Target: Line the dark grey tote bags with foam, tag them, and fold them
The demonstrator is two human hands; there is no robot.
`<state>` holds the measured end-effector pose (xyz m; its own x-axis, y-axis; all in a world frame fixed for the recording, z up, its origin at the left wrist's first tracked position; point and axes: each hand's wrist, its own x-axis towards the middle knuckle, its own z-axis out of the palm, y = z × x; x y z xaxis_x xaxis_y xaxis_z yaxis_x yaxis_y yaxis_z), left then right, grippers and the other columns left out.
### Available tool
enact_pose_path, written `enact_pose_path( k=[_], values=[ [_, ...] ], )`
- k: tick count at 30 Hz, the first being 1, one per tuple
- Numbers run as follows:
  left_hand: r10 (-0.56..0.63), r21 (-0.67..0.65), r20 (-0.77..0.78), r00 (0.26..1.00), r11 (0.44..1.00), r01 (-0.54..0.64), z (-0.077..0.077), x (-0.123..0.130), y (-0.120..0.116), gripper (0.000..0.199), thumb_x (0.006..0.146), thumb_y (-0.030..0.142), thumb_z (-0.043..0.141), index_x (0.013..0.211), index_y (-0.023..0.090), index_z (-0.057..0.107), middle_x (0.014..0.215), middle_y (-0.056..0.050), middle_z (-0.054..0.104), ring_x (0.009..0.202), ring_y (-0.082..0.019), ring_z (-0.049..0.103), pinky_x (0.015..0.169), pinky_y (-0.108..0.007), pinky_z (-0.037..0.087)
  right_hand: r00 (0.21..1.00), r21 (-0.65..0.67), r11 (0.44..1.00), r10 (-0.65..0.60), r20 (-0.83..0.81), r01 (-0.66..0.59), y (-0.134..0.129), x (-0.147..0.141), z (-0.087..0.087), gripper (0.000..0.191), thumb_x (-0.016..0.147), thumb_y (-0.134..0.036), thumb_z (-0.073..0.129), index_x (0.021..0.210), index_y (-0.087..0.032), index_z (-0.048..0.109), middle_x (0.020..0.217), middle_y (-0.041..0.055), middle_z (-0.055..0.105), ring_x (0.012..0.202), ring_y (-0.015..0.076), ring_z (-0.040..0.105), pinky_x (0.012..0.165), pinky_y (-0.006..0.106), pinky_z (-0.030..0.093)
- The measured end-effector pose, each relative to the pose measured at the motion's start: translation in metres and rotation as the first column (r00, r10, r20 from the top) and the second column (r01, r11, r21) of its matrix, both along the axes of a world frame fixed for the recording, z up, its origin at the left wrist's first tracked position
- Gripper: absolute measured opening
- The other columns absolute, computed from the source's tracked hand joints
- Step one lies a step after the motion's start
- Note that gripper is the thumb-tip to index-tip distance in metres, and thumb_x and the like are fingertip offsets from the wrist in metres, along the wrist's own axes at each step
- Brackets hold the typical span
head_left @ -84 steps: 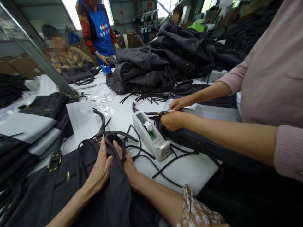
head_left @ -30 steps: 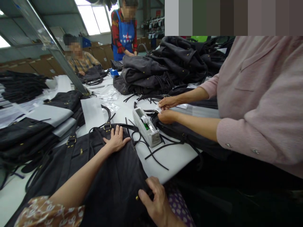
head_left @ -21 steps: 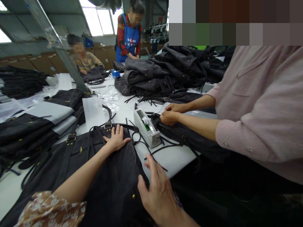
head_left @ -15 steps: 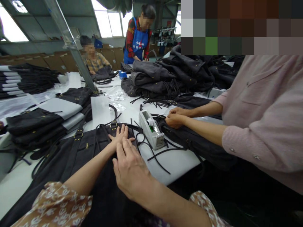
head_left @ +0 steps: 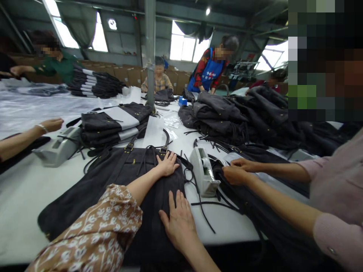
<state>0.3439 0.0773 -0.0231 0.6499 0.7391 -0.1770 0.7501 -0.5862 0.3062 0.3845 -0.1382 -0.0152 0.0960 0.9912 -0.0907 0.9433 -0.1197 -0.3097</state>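
Bag [head_left: 109, 172] lies flat beside dispenser [head_left: 199, 175] holding tape roll [head_left: 205, 163].

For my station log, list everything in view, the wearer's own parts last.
Front bag: one, charcoal, on the table
Table: one, white, foreground
Tape dispensers: at least two, grey, left and right of the front bag
Side bag: one, charcoal, near right
Banded bags: uncounted, charcoal with pale bands, left, two stacks
Bag heap: uncounted, charcoal, back right
Sheet: one, white, behind the front bag
Plastic packets: several, clear, mid-table
Box: one, blue, far table
Post: one, grey, back centre
Cartons: many, brown, along the back
Co-workers: at least six, mixed clothing, left, back and right
Sleeve: one, brown floral, left arm
Left hand: one, bare, on the front bag's upper right
Right hand: one, bare, on the front bag
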Motion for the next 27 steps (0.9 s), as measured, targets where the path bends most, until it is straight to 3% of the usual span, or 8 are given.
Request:
enact_pose_path(
  k=[3, 7, 12, 15, 18, 20, 23, 27],
  values=[
    [-0.045, 0.01, 0.033, 0.998, 0.999, 0.045, 0.009, -0.022, -0.023, 0.065, 0.093, 0.048, 0.026, 0.149, 0.018, 0.014, 0.157, -0.011, 0.006, 0.143, -0.035, 0.007, 0.107, -0.07, 0.01, 0.997, 0.02, 1.0, 0.018, 0.078, -0.02, 0.0, 0.0, -0.004, 0.069, 0.088, -0.052, 0.041, 0.144, -0.012, 0.034, 0.15, 0.0206, 0.03, 0.138, 0.0355, 0.027, 0.11, 0.052, 0.026],
    [-0.136, 0.005, 0.048, 0.99, 0.991, 0.136, 0.017, -0.07, -0.08, 0.063, 0.094, 0.049, 0.026, 0.148, 0.018, 0.022, 0.156, -0.012, 0.015, 0.143, -0.032, 0.01, 0.11, -0.064, 0.011, 0.989, -0.009, 0.999, 0.036, 0.146, -0.035, 0.001, -0.001, -0.002, 0.071, 0.088, -0.053, 0.04, 0.144, -0.01, 0.034, 0.148, 0.0232, 0.031, 0.138, 0.0355, 0.028, 0.11, 0.05, 0.024],
    [-0.191, -0.004, 0.067, 0.979, 0.982, 0.191, 0.019, -0.163, -0.166, 0.094, 0.074, 0.076, 0.045, 0.149, 0.028, 0.016, 0.156, -0.015, 0.013, 0.139, -0.045, 0.014, 0.105, -0.07, 0.016, 0.974, -0.025, 0.998, 0.055, 0.218, -0.051, 0.005, -0.003, -0.002, 0.073, 0.088, -0.055, 0.038, 0.146, -0.01, 0.03, 0.148, 0.0233, 0.031, 0.138, 0.0347, 0.029, 0.11, 0.048, 0.024],
    [-0.133, 0.034, 0.002, 0.991, 0.991, 0.133, 0.016, -0.222, -0.199, 0.095, 0.067, 0.064, 0.064, 0.146, 0.035, 0.021, 0.154, -0.012, 0.022, 0.138, -0.045, 0.019, 0.105, -0.071, 0.012, 0.953, -0.026, 0.998, 0.067, 0.296, -0.062, 0.008, -0.004, -0.006, 0.075, 0.089, -0.056, 0.037, 0.145, -0.008, 0.03, 0.147, 0.0249, 0.033, 0.137, 0.0352, 0.03, 0.109, 0.047, 0.027],
    [-0.052, 0.132, -0.047, 0.998, 0.99, 0.057, 0.014, -0.266, -0.212, 0.094, 0.067, 0.035, 0.07, 0.146, 0.033, 0.02, 0.153, -0.011, 0.026, 0.138, -0.038, 0.024, 0.11, -0.064, 0.012, 0.919, -0.021, 0.995, 0.096, 0.381, -0.095, 0.012, -0.001, -0.007, 0.072, 0.089, -0.052, 0.038, 0.144, -0.006, 0.034, 0.144, 0.0258, 0.037, 0.135, 0.0359, 0.034, 0.106, 0.047, 0.03],
    [-0.037, 0.205, -0.053, 0.998, 0.978, 0.047, 0.014, -0.282, -0.211, 0.09, 0.068, 0.024, 0.067, 0.145, 0.03, 0.021, 0.152, -0.013, 0.029, 0.136, -0.034, 0.029, 0.111, -0.059, 0.016, 0.888, -0.045, 0.981, 0.19, 0.42, -0.188, 0.014, 0.002, -0.006, 0.059, 0.09, -0.045, 0.037, 0.139, -0.012, 0.044, 0.144, 0.0219, 0.039, 0.133, 0.037, 0.036, 0.104, 0.05, 0.033],
    [-0.089, 0.316, -0.05, 0.995, 0.944, 0.1, 0.016, -0.288, -0.206, 0.072, 0.076, 0.026, 0.061, 0.141, 0.025, 0.031, 0.144, -0.017, 0.039, 0.128, -0.034, 0.041, 0.104, -0.058, 0.028, 0.816, -0.11, 0.932, 0.356, 0.454, -0.346, 0.018, 0.007, -0.005, 0.044, 0.089, -0.032, 0.036, 0.126, -0.024, 0.059, 0.146, 0.0141, 0.04, 0.131, 0.0406, 0.038, 0.098, 0.056, 0.037],
    [-0.099, 0.455, -0.025, 0.995, 0.885, 0.099, 0.017, -0.276, -0.2, 0.037, 0.089, 0.028, 0.046, 0.125, 0.019, 0.048, 0.116, -0.017, 0.061, 0.103, -0.029, 0.058, 0.087, -0.048, 0.042, 0.785, -0.147, 0.908, 0.414, 0.46, -0.392, 0.03, 0.023, -0.01, 0.043, 0.084, -0.029, 0.043, 0.122, -0.023, 0.062, 0.143, 0.0126, 0.044, 0.128, 0.0411, 0.042, 0.096, 0.056, 0.041]
  ],
)
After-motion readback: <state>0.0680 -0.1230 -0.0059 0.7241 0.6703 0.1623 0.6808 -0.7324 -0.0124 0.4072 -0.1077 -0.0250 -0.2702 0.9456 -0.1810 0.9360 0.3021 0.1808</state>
